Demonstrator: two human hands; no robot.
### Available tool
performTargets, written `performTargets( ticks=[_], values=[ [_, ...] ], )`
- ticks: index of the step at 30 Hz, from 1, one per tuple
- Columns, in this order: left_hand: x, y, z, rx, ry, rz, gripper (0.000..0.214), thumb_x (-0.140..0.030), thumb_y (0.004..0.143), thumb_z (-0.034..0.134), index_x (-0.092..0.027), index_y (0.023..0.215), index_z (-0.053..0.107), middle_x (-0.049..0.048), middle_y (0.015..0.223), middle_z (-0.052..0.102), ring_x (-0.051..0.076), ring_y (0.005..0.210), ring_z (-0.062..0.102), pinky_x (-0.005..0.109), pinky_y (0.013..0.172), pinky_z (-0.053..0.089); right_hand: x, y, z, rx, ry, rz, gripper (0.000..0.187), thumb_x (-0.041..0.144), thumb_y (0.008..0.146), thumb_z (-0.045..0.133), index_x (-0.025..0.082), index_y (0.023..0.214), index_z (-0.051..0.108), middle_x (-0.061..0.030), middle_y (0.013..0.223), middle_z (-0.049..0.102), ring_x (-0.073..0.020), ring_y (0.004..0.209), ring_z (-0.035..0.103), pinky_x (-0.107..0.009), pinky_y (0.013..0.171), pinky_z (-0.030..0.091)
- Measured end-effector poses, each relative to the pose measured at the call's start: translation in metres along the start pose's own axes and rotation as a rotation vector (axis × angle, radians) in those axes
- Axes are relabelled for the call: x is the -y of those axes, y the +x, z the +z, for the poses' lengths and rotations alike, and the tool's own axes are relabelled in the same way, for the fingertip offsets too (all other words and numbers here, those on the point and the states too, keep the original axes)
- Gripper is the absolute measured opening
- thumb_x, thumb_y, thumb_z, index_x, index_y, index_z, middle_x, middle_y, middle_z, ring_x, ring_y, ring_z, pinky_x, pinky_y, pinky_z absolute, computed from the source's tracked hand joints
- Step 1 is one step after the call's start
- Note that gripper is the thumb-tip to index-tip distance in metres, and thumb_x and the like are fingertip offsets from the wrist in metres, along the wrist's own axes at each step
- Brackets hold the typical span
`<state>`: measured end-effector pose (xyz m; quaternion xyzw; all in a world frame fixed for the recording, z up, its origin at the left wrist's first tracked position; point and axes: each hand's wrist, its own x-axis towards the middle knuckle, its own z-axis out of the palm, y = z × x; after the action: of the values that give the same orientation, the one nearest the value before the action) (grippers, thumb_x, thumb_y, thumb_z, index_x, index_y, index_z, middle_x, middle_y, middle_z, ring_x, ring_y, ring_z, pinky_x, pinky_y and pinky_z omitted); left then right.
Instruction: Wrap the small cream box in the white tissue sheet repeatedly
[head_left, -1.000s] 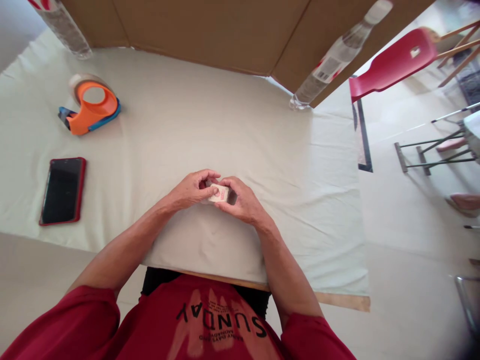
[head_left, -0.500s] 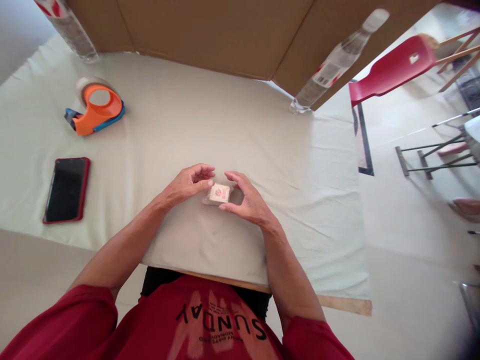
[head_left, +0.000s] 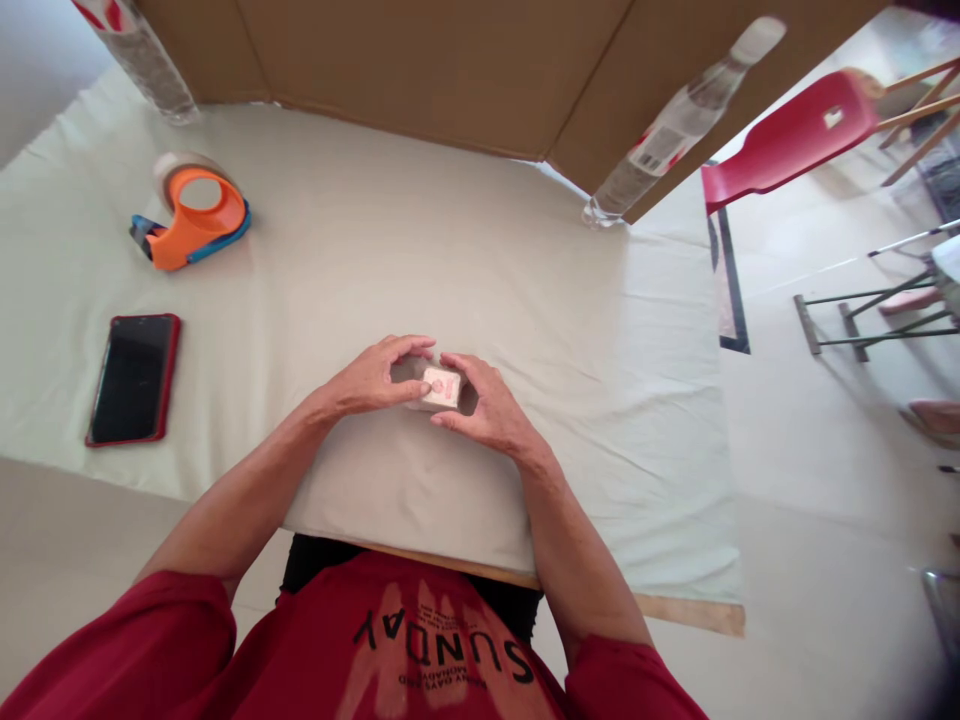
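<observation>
A small whitish block with red print (head_left: 442, 387), in what looks like clear wrapping, lies on the cloth-covered table (head_left: 420, 270) near its front edge. My left hand (head_left: 379, 376) curves along the block's left side, its fingers and thumb apart and the thumb tip at the block's corner. Opposite it, my right hand (head_left: 487, 402) makes a similar open curve, with the fingertips just beyond the block and the thumb just below it. Neither hand is closed on the block. Whether the left thumb presses on it, I cannot tell.
To the left lie a phone in a red case (head_left: 135, 380) and an orange tape dispenser (head_left: 196, 225). Clear bottles stand at the back left (head_left: 154, 75) and back right (head_left: 664, 145), beside a brown cardboard panel (head_left: 420, 70). A red chair (head_left: 795, 140) stands beyond the table's right side.
My two hands have drawn closer around the block, the right one moving slightly left and its fingers curving nearer. The block appears to have stayed almost in place.
</observation>
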<state>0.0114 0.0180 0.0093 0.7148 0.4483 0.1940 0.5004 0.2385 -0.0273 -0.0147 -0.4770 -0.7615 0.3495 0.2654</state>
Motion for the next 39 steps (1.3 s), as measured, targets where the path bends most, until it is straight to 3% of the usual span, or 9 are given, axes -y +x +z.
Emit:
performTargets(
  ticks=[4, 7, 12, 20, 25, 29, 39],
  values=[
    [0.001, 0.000, 0.003, 0.032, 0.011, -0.002, 0.066, -0.043, 0.077, 0.067, -0.022, 0.138, 0.055, 0.0101, 0.125, 0.065, 0.027, 0.115, 0.059, 0.036, 0.089, 0.052, 0.002, 0.003, 0.009, -0.065, -0.044, -0.011, 0.046, 0.040, 0.079, 0.071, 0.026, 0.121, 0.058, -0.0093, 0.119, 0.067, -0.0288, 0.107, 0.062, -0.048, 0.095, 0.045],
    [0.002, 0.000, 0.002, 0.031, -0.025, 0.032, 0.064, -0.042, 0.077, 0.068, -0.022, 0.136, 0.057, 0.0089, 0.121, 0.066, 0.024, 0.109, 0.060, 0.035, 0.090, 0.050, 0.007, 0.003, 0.011, -0.131, -0.044, -0.047, 0.040, 0.033, 0.078, 0.068, 0.025, 0.116, 0.059, -0.0086, 0.115, 0.068, -0.0276, 0.104, 0.062, -0.045, 0.092, 0.048],
    [0.005, 0.002, 0.004, -0.054, -0.141, 0.103, 0.077, -0.049, 0.075, 0.073, -0.019, 0.142, 0.050, 0.0124, 0.130, 0.060, 0.022, 0.107, 0.058, 0.035, 0.096, 0.047, 0.013, 0.002, 0.010, -0.273, -0.112, -0.112, 0.040, 0.029, 0.081, 0.064, 0.025, 0.120, 0.057, -0.0107, 0.122, 0.066, -0.0299, 0.114, 0.059, -0.050, 0.100, 0.043],
    [0.003, 0.004, 0.013, -0.044, -0.191, 0.016, 0.076, -0.043, 0.074, 0.075, -0.017, 0.140, 0.049, 0.0085, 0.110, 0.064, 0.015, 0.086, 0.059, 0.029, 0.078, 0.050, 0.010, 0.000, 0.000, -0.171, -0.025, -0.107, 0.060, 0.047, 0.082, 0.068, 0.027, 0.136, 0.050, -0.0117, 0.143, 0.054, -0.0313, 0.137, 0.046, -0.055, 0.114, 0.036],
    [0.003, 0.002, 0.012, -0.030, -0.131, 0.109, 0.073, -0.039, 0.075, 0.073, -0.018, 0.140, 0.049, 0.0094, 0.113, 0.065, 0.017, 0.089, 0.061, 0.031, 0.085, 0.051, 0.014, -0.002, -0.008, -0.269, 0.074, -0.051, 0.029, 0.039, 0.088, 0.062, 0.028, 0.115, 0.063, -0.0090, 0.130, 0.064, -0.0260, 0.126, 0.057, -0.050, 0.108, 0.044],
    [0.001, 0.000, 0.013, -0.035, -0.065, 0.173, 0.071, -0.036, 0.076, 0.071, -0.019, 0.141, 0.049, 0.0109, 0.119, 0.064, 0.020, 0.100, 0.061, 0.034, 0.093, 0.050, 0.016, -0.001, -0.007, -0.291, 0.073, -0.060, 0.016, 0.034, 0.086, 0.066, 0.027, 0.100, 0.068, -0.0077, 0.119, 0.070, -0.0252, 0.116, 0.063, -0.048, 0.103, 0.048],
    [0.002, -0.001, 0.017, -0.064, 0.028, 0.311, 0.065, -0.030, 0.078, 0.068, -0.019, 0.140, 0.050, 0.0121, 0.126, 0.064, 0.023, 0.111, 0.062, 0.035, 0.098, 0.049, 0.022, -0.001, -0.004, -0.303, 0.045, -0.082, 0.009, 0.030, 0.089, 0.063, 0.027, 0.085, 0.070, -0.0042, 0.105, 0.075, -0.0235, 0.103, 0.068, -0.045, 0.095, 0.050]
  ],
)
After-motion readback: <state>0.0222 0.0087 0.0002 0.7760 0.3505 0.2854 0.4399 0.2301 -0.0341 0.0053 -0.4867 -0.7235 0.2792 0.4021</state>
